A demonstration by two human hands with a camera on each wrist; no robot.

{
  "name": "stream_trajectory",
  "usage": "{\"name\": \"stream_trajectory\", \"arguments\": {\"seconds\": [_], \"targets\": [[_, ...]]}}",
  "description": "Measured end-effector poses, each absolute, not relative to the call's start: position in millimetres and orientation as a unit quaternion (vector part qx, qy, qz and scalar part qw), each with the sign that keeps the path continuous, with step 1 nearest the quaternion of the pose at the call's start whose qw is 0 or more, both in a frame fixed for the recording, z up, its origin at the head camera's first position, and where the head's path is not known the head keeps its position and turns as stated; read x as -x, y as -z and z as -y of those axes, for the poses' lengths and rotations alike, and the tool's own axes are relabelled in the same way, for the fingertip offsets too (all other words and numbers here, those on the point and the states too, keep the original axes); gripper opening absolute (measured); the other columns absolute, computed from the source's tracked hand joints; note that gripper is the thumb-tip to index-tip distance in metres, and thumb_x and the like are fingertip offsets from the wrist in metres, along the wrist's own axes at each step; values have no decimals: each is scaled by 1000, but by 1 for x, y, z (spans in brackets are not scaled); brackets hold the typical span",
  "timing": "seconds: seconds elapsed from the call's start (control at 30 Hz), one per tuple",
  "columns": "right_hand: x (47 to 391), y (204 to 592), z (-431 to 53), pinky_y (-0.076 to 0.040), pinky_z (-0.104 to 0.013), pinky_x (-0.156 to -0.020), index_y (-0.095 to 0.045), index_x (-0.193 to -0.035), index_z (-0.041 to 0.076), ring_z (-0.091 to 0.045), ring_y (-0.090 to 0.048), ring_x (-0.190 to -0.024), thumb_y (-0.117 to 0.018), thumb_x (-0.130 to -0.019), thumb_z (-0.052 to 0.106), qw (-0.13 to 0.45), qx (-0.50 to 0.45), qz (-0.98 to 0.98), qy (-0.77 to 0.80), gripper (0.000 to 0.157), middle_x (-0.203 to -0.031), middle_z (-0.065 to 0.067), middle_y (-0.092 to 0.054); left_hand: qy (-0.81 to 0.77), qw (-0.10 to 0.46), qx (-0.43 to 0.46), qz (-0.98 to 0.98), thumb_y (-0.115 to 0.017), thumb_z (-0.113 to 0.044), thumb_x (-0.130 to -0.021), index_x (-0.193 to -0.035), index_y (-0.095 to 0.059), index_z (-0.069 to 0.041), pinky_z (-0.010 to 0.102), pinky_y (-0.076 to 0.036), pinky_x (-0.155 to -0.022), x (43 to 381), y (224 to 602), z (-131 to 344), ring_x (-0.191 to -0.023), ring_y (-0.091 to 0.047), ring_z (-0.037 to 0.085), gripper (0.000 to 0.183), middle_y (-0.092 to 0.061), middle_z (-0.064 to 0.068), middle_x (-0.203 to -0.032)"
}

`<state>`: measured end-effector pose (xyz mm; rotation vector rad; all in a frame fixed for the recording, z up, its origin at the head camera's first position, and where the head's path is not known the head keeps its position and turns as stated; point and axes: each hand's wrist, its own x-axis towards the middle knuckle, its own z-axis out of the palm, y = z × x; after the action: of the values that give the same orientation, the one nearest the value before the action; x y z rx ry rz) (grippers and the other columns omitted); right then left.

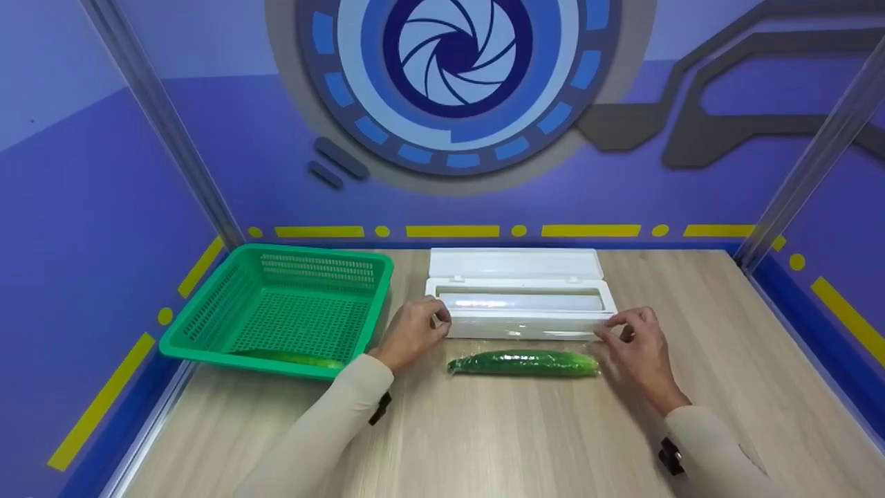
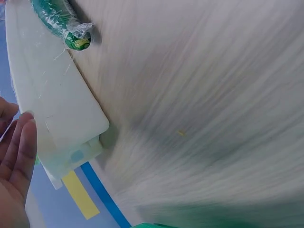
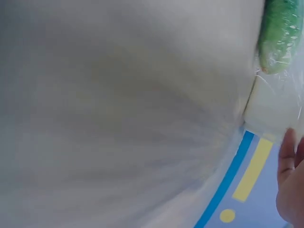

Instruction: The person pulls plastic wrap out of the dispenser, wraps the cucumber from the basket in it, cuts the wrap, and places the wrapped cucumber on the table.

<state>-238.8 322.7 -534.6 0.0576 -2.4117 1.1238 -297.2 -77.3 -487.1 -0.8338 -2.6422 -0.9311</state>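
A cucumber (image 1: 523, 363) with shiny clear film around it lies on the table in front of a white cling film box (image 1: 522, 326), whose lid stands back and shows the roll inside. At the box's left front corner, my left hand (image 1: 415, 330) pinches the edge of the cling film between thumb and fingertips. My right hand (image 1: 641, 349) pinches the film at the right front corner. Film stretches along the box front between both hands. In the left wrist view, crumpled film hangs at one end of the cucumber (image 2: 57, 23). Clear film trails off the other end in the right wrist view.
To the left stands a green plastic basket (image 1: 379, 304) with another cucumber (image 1: 287, 357) along its near side. Blue panel walls (image 1: 228, 152) enclose the wooden table (image 1: 511, 443) at the back and both sides.
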Motion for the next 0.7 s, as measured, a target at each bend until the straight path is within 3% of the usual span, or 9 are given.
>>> {"name": "stream_trajectory", "arguments": {"seconds": [0.13, 0.33, 0.53, 0.7], "targets": [[236, 534, -321, -49, -17, -71, -75, -95, 6, -15, -60, -83, -83, -91, 0, 194, -36, 857, -476, 11, -97, -7, -67, 323, 103, 281, 898, -77, 1, -92, -92, -75, -8, 27, -58, -74, 296, 487, 79, -83, -68, 14, 9, -73, 2, -90], [233, 529, -321, -60, -29, -78, -73, -112, -4, -17, -69, -91, -75, -98, -1, 101, -18, 804, -586, 15, -106, -19, -72, 340, 93, 286, 891, -76, 2, -94, -98, -76, -6, 32, -60, -78, 295, 488, 80, -86, -71, 18, 8, -76, 6, -94], [228, 527, -325, -58, -24, -83, -71, -117, -5, -15, -69, -96, -74, -100, 5, 88, -34, 804, -587, 20, -111, -20, -72, 342, 93, 291, 889, -75, 2, -95, -102, -80, -4, 34, -60, -80, 293, 490, 82, -90, -72, 19, 11, -77, 6, -99], [224, 526, -326, -61, -33, -81, -70, -114, -3, -17, -69, -93, -72, -103, 11, 94, -37, 807, -583, 18, -106, -20, -70, 349, 90, 298, 884, -76, 0, -95, -102, -80, -2, 30, -60, -79, 290, 490, 85, -89, -73, 19, 8, -76, 7, -98]]}}
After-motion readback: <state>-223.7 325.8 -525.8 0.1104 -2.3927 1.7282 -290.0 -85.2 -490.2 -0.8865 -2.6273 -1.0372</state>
